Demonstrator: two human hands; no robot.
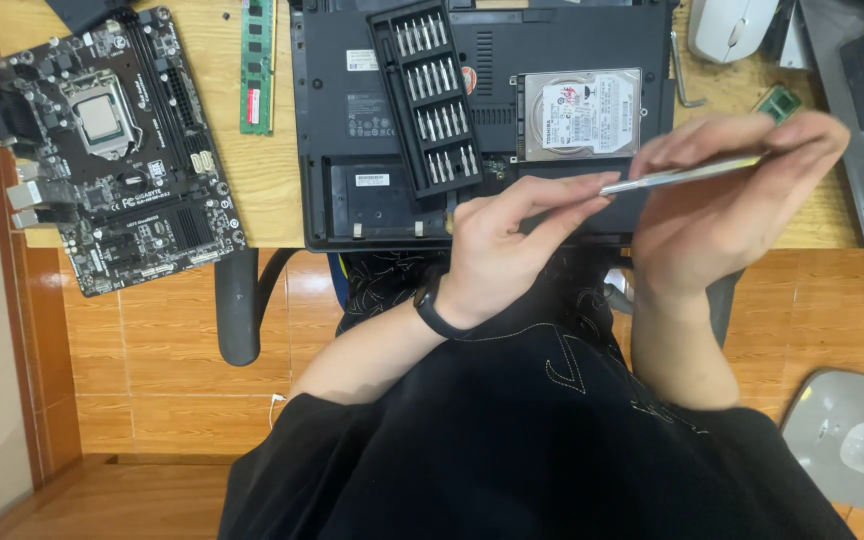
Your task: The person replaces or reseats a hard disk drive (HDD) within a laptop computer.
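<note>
Pinching both ends, a thin silver screwdriver (682,175) is held by the left hand (512,235) and right hand (722,200) above the upturned black laptop (352,150).

The right hand (727,200) hides the back end of the thin metal tool (677,177). Its front tip, by the left hand's fingers (572,195), is too small to tell.

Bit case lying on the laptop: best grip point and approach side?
Probably by the two long edges near the middle of the bit case, coming from above. It is a long, narrow black tray lying flat and slightly angled on the upturned laptop, bits exposed on top, so pinching across the narrow width avoids them. The hard drive sits close on one side.
</note>
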